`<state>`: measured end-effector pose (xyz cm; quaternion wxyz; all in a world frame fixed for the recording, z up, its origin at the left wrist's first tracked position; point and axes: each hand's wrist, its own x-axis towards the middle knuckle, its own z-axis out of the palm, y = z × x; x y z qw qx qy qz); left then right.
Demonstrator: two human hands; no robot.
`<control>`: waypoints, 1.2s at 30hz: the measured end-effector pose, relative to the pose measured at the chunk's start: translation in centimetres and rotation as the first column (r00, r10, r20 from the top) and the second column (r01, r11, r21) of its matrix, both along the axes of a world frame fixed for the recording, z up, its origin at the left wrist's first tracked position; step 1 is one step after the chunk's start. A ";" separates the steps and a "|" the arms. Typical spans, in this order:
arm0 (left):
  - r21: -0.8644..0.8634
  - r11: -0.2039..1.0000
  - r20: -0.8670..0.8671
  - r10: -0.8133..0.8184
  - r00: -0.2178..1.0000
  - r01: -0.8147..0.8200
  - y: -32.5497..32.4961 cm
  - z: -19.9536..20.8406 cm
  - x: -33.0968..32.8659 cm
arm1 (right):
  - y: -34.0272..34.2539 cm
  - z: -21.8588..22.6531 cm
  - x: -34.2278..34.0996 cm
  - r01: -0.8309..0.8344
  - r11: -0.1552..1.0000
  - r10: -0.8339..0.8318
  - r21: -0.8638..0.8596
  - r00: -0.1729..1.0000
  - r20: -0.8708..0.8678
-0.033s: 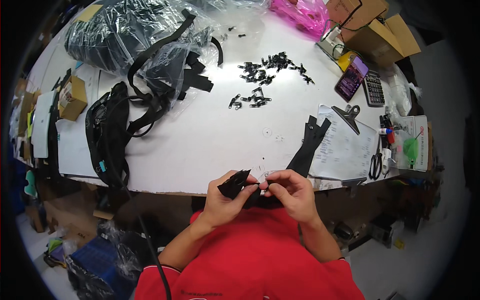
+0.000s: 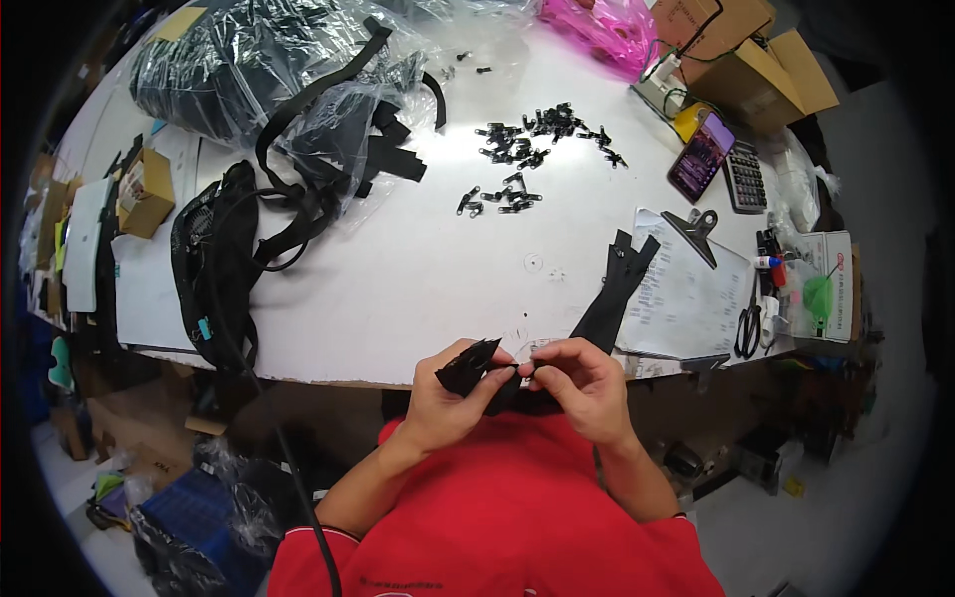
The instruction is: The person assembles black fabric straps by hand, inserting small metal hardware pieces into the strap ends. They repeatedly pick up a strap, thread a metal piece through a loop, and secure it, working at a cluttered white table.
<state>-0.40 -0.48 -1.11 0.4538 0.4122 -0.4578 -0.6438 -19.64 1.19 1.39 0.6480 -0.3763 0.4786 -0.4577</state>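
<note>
Black bundle of folded fabric strips (image 2: 468,366): we are finding it in the person's left hand (image 2: 438,406), just past the near edge of the long white worktable (image 2: 398,289), in front of the red shirt (image 2: 507,497). The left fingers are curling closed around the bundle, its cut ends fanning up and out. The right hand (image 2: 594,393) is meeting the left at the fingertips, thumb and forefinger standing narrow; we are not managing to tell whether they are closing on a strip end, a small part or nothing (dark on dark, too small to resolve).

Progress, as we are judging it: the handwork is sitting mid-piece, with the bundle being held rather than lying set down. Many small black zipper pulls (image 2: 517,202) are lying loose in clusters on the table, so much of that supply is looking unused. A flat stack of long black zipper strips (image 2: 612,298) is lying just right of the hands, partly overlapping the paper-covered clipboard (image 2: 686,289); whether these are finished or waiting, we are leaving open. We are seeing no clear count of completed pieces.
</note>
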 end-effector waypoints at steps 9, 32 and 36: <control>-0.080 0.996 0.117 -0.019 0.993 0.028 0.1 0.4 0.3 | -0.5 0.5 0.4 -0.127 0.921 -0.089 -0.368 0.851 -0.518; -0.161 0.987 0.072 -0.010 0.997 0.022 0.1 0.0 -0.3 | 1.1 -1.5 1.1 0.027 1.000 -0.026 0.013 0.998 -0.051; 0.122 0.990 -0.184 -0.048 0.982 0.071 0.5 0.5 -0.4 | 1.0 -0.9 1.2 0.024 1.000 -0.024 0.011 0.999 0.022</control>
